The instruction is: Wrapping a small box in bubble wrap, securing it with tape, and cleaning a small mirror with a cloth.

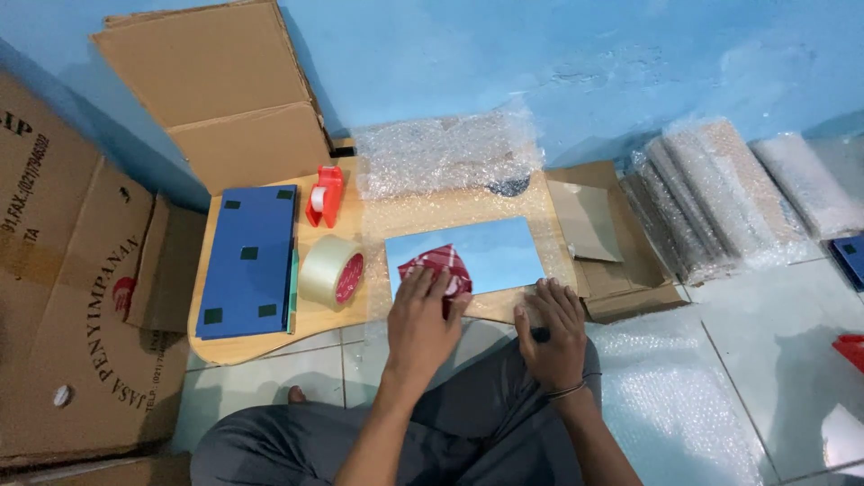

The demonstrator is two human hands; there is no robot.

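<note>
Directly under the left hand (423, 301), flat on a red cloth (438, 265), the mirror (468, 254); right hand (549, 328) gripping a dark marker (540, 334) at its near edge.

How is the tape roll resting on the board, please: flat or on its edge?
On its edge. The tape roll stands with its red core facing sideways toward the mirror, beside the blue panel, untouched by either hand.
</note>
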